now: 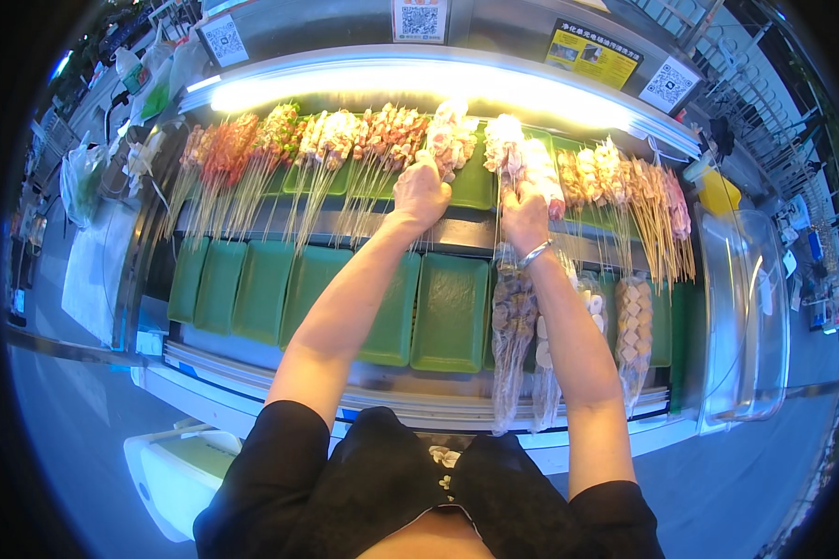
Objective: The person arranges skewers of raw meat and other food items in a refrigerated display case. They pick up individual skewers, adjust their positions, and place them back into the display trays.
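Observation:
My left hand (421, 190) is closed around the lower part of a bunch of pale meat skewers (450, 143) in the back row. To its right, my right hand (525, 212), with a silver bangle at the wrist, grips another bunch of pale meat skewers (505, 150). Between the two bunches part of a green tray (474, 183) shows. Red meat skewers (229, 150) and browned meat skewers (391, 133) lie to the left, their sticks pointing towards me. Further right are yellowish skewers (608, 171) and a pink bunch (677, 202).
Green trays (450, 314) line the front row. Plastic-wrapped skewers (512, 314) and wrapped cubed skewers (633, 321) lie at its right. A bright tube light (419, 80) spans the back. A clear plastic bin (744, 314) stands right, a white cooler box (175, 482) below left.

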`<state>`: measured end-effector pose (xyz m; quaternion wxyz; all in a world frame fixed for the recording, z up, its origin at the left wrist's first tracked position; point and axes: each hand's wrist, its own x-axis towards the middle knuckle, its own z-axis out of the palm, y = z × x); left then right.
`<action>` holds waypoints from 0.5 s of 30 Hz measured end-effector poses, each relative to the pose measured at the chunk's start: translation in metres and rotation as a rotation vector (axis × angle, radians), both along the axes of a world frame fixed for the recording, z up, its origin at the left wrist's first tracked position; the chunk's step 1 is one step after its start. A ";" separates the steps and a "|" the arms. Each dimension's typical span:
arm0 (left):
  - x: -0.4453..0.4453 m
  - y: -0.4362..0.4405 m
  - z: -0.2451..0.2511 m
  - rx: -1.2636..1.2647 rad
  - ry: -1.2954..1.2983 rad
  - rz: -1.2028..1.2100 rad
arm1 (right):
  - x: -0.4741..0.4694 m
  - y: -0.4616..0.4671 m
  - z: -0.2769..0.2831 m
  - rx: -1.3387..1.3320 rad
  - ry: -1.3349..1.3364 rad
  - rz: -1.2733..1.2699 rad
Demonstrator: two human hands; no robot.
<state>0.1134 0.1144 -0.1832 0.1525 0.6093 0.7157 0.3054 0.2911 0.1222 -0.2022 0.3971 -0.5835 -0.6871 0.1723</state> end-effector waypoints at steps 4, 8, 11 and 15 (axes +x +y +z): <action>-0.015 0.008 -0.013 0.072 -0.301 -0.060 | 0.001 0.006 -0.008 -0.063 0.067 -0.013; -0.015 0.007 -0.014 0.051 -0.742 -0.048 | -0.003 0.011 -0.016 -0.103 0.198 -0.029; -0.013 0.008 -0.016 0.007 -0.799 0.007 | -0.004 0.011 -0.019 -0.037 0.122 -0.026; -0.017 0.015 -0.011 -0.154 -0.753 0.061 | -0.005 0.012 -0.026 0.077 0.035 -0.041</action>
